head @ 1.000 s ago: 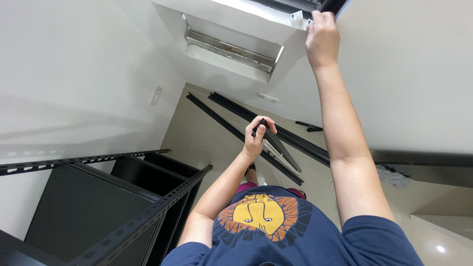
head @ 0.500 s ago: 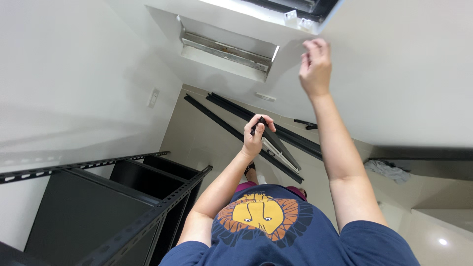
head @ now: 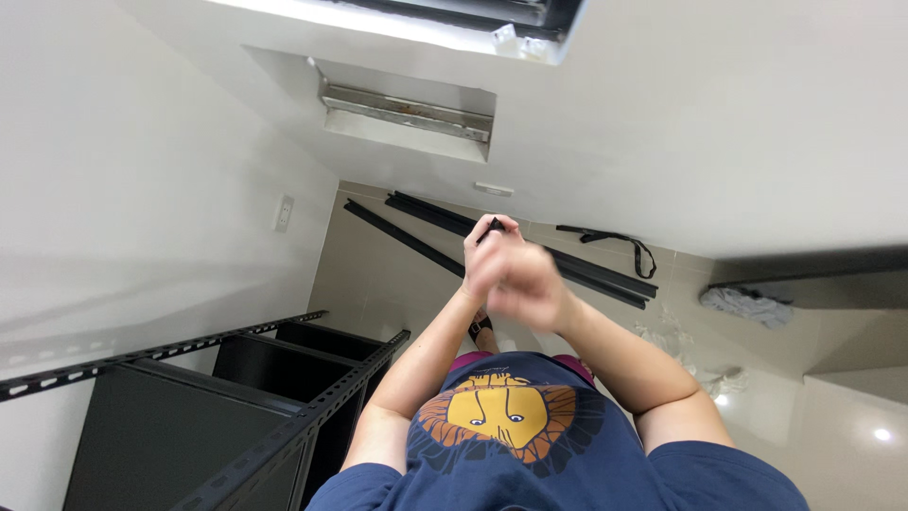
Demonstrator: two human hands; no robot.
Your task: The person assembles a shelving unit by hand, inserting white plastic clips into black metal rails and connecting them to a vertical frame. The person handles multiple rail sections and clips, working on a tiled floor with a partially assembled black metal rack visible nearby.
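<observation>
My left hand (head: 487, 248) is raised in front of my chest, closed on a small black object (head: 493, 225) whose tip shows above the fingers. My right hand (head: 518, 281) is blurred by motion, just in front of and below the left hand, partly covering it. Whether it holds anything cannot be made out. Both forearms rise from my dark blue shirt (head: 530, 445) with its orange and yellow print.
A black metal shelving rack (head: 218, 397) stands at the lower left. Long black rails (head: 416, 237) lie on the tiled floor, with a black strap (head: 615, 241) and a white cloth (head: 747, 305) to the right. Small white parts (head: 515, 40) sit on the ledge at top.
My right hand left the ledge at the top and dropped down to the left hand. The left hand has stayed put with the black object. The view has tilted a little.
</observation>
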